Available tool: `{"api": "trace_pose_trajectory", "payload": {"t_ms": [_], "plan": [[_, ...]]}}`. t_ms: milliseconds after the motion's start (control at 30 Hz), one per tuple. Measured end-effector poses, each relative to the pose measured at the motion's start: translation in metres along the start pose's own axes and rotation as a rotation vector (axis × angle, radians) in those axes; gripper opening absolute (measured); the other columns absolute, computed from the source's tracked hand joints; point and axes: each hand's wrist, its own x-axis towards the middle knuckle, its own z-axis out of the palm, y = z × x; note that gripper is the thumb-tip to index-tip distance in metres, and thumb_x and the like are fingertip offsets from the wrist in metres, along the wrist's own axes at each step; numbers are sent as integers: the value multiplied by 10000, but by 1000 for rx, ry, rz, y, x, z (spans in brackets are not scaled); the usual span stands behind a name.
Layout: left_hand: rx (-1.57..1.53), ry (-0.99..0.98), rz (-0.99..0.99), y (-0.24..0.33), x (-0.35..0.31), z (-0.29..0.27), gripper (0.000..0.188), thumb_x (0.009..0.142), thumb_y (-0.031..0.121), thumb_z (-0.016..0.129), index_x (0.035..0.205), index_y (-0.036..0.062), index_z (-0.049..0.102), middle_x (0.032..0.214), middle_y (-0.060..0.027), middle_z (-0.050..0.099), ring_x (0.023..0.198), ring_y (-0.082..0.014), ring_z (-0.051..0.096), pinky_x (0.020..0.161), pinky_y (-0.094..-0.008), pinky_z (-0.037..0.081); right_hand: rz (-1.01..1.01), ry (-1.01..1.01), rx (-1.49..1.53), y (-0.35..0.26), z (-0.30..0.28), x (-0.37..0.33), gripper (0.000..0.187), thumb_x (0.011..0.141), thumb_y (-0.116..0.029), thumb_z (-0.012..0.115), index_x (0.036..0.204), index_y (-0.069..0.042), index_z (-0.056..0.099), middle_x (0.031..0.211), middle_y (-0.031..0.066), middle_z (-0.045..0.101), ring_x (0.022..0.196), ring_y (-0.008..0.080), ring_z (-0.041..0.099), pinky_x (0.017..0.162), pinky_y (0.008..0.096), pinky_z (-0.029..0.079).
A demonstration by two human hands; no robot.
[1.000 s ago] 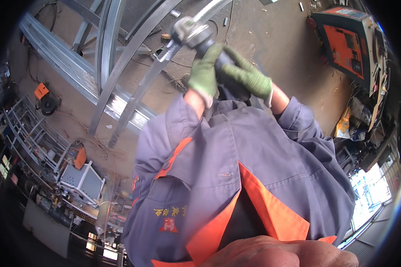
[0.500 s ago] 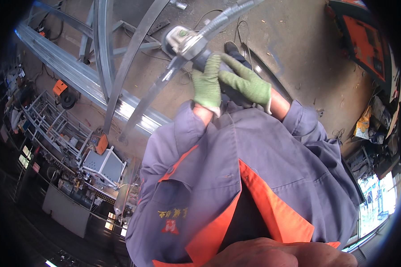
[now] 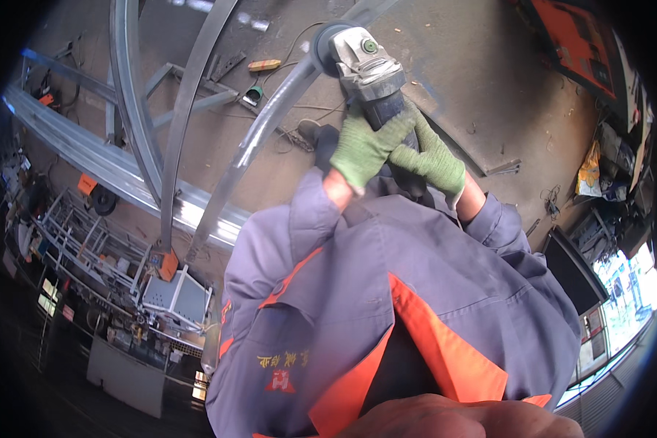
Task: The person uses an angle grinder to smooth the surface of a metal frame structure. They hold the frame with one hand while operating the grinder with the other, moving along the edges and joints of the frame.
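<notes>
An angle grinder point(image 3: 371, 73) with a pale metal head and dark body is held out ahead of me in both hands. My left hand point(image 3: 363, 148), in a green knit glove, is closed around the left side of its body. On the right side my right hand point(image 3: 436, 159), gloved alike, wraps the rear of the body. The grinder's grey disc point(image 3: 323, 50) lies at a long grey metal bar point(image 3: 259, 124), which passes beneath it from lower left to upper right. Whether the disc touches the bar I cannot tell.
More long metal bars point(image 3: 177, 131) and stacked steel profiles point(image 3: 73, 150) lie at the left. On the floor are a yellow-orange object point(image 3: 264, 65), a green cup-like piece point(image 3: 253, 95) and cables. An orange-and-black panel point(image 3: 573, 47) stands at the far right.
The grinder has shifted right and turned more upright in view, with both hands still on it. The bars appear farther left, as my view has shifted too.
</notes>
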Motion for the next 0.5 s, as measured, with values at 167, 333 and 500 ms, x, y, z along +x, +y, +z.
{"api": "trace_pose_trajectory", "payload": {"t_ms": [167, 333, 500], "plan": [[1094, 146, 614, 28, 9, -53, 984, 827, 578, 926, 1542, 12, 558, 1363, -211, 710, 1277, -381, 679, 1108, -477, 519, -32, -31, 517, -18, -10, -25, 981, 916, -376, 894, 1676, -54, 363, 1355, 146, 670, 1162, 246, 700, 1012, 409, 589], [1720, 432, 62, 40, 18, -125, 691, 872, 479, 840, 1444, 120, 692, 1143, -168, 779, 1055, -384, 761, 951, -507, 576, -110, 38, 633, -29, -43, -36, 809, 931, -328, 858, 1561, -20, 456, 1349, 208, 689, 1185, 321, 722, 1070, 453, 588], [1633, 575, 158, 42, 30, -156, 648, 888, 509, 816, 1449, 204, 708, 1098, -141, 798, 1040, -376, 772, 903, -520, 591, -143, 148, 469, -38, -76, -20, 704, 956, -281, 831, 1517, -9, 504, 1321, 167, 694, 1121, 276, 725, 1004, 414, 599]]}}
